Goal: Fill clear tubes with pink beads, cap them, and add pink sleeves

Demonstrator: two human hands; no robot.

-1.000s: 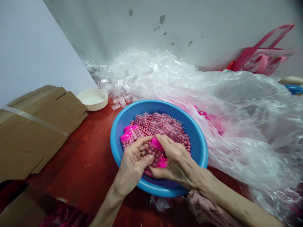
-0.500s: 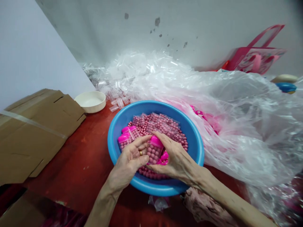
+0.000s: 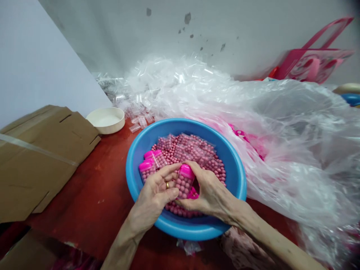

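Between my two hands is a small clear plastic box point(image 3: 183, 186) with a bright pink cap, filled with pink beads. My left hand point(image 3: 156, 193), with a ring on one finger, closes on its left side. My right hand point(image 3: 209, 189) grips it from the right, one finger at the cap and the thumb near the base. Below is a blue basin point(image 3: 185, 234) with loose pink beads point(image 3: 184, 212). Several capped boxes point(image 3: 147, 167) lean at its left side, and clear bead-filled boxes point(image 3: 194, 148) lie toward the back. Pink caps show partly behind my right hand.
A cream round dish point(image 3: 106, 120) and a flattened cardboard box point(image 3: 46, 157) stand left on the red tabletop point(image 3: 98, 202). Behind the basin are piled clear plastic boxes point(image 3: 140, 107). A large clear plastic bag point(image 3: 281, 150) with pink pieces spreads right; a pink bag point(image 3: 312, 65) is by the wall.
The capped box stays in both hands and looks a little more upright. The view has shifted slightly; the other things keep their places.
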